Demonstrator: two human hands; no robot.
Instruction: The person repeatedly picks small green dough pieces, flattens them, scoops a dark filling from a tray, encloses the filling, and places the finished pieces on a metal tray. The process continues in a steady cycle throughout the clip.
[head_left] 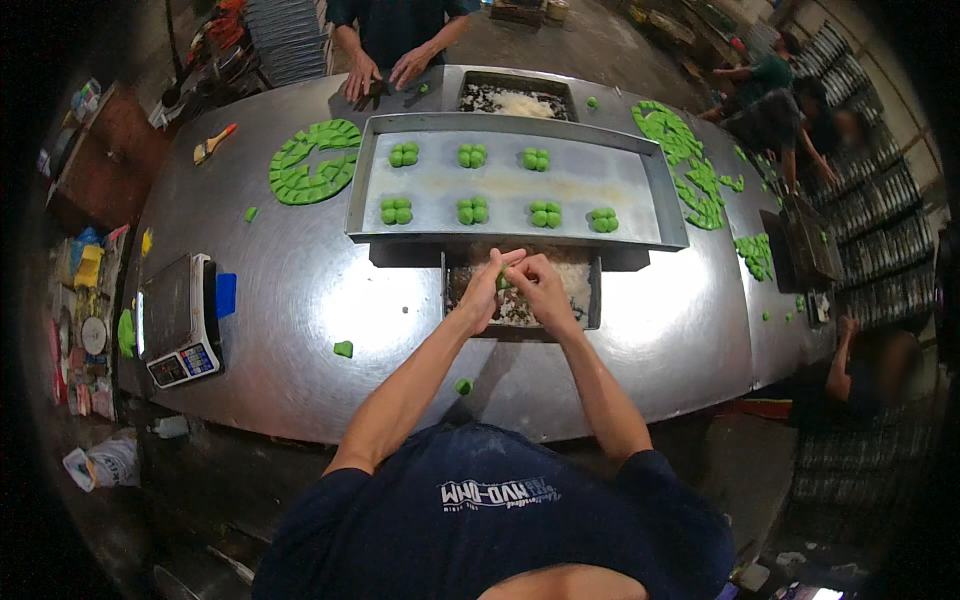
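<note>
Over a dark tray (pixel 590 310) of white and dark crumbly filling, my two hands meet close together. A small piece of green dough (pixel 502 281) shows between them. My left hand (pixel 483 297) cups it, with its fingers stretched toward the upper right. The bent fingers of my right hand (pixel 543 294) press on the same piece; its far side is hidden by the fingers. Just beyond is a long metal baking tray (pixel 430 222) with clusters of green dough balls (pixel 472 210) set in two rows.
A digital scale (pixel 180 320) stands at the left, below a brush (pixel 214 143). Loose green dough pieces (pixel 343 349) lie nearby, with a dough ring (pixel 316 163) farther off. A co-worker's hands (pixel 385 78) work at the far edge beside another filling tray (pixel 517 97).
</note>
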